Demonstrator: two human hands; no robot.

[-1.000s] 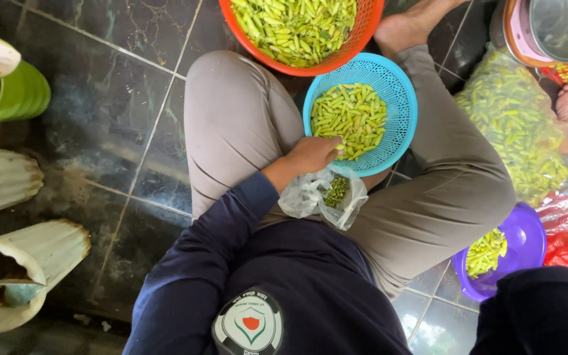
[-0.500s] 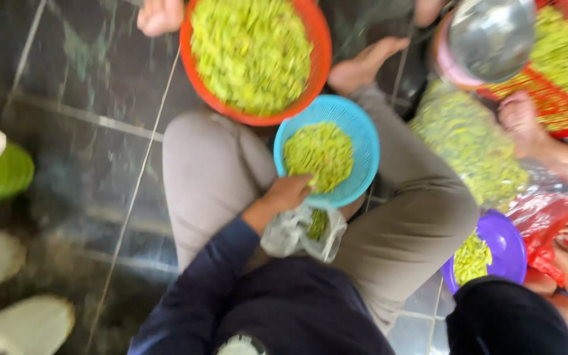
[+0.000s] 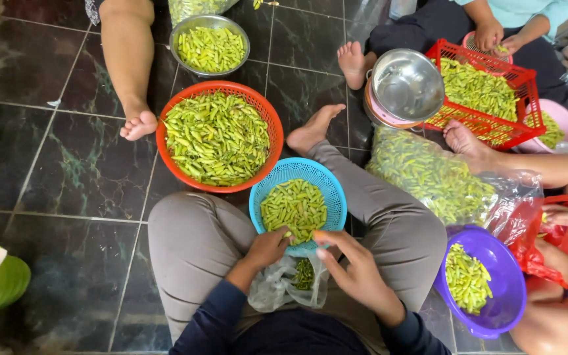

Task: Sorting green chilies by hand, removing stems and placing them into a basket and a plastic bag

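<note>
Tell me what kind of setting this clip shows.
Probably a home or small workshop floor where several people sit sorting green chillies. Dark marble-like floor tiles, an orange basket and a blue basket heaped with chillies, and bare feet around them point that way.

Floor: dark marbled tiles (image 3: 80, 177) with pale grout lines.
Orange basket (image 3: 165, 141): on the tiles, heaped with green chillies.
Steel bowl (image 3: 241, 36): beyond it, chillies inside.
Red crate (image 3: 514, 135): far right, on the tiles.
Purple basket (image 3: 504, 306): right, near edge.
</note>
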